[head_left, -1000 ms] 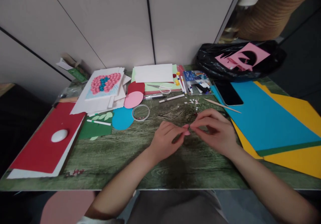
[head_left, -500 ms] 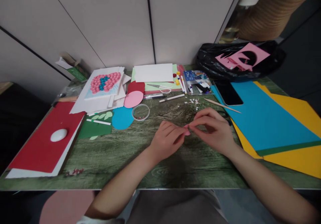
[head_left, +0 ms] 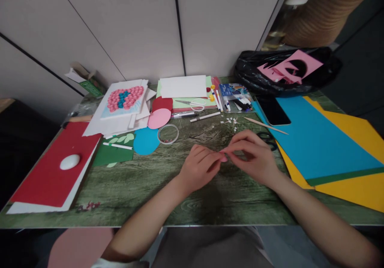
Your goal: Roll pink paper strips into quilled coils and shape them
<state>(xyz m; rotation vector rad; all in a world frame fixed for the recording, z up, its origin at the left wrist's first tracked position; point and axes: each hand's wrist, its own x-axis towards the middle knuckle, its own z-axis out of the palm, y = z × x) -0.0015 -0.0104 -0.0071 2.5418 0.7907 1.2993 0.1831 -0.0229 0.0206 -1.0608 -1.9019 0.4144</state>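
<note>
A small piece of pink paper (head_left: pixel 223 159) sits between my fingertips above the middle of the table; most of it is hidden. My left hand (head_left: pixel 200 168) pinches it from the left. From the other side my right hand (head_left: pixel 254 155) grips it with thumb and forefinger, the fingertips of both hands meeting. Beyond the hands lie white paper scraps (head_left: pixel 230 121) and a pointed wooden stick (head_left: pixel 265 125). Black-handled scissors (head_left: pixel 267 139) show partly behind my right hand. A roll of clear tape (head_left: pixel 168 134) rests to the left, beside a blue paper circle (head_left: pixel 146 142).
At back left, a card with pink and blue paper flowers (head_left: pixel 126 99) tops white sheets. A white oval object (head_left: pixel 70 162) rests on red paper (head_left: pixel 45 184). Blue paper (head_left: pixel 327 140) and a phone (head_left: pixel 273 111) are right, near a black bag (head_left: pixel 249 74). White-handled scissors (head_left: pixel 198 105) lie at the back.
My right hand has shifted slightly left, closer against my left fingertips. More of the black scissor handles shows behind it. My left hand has hardly moved.
</note>
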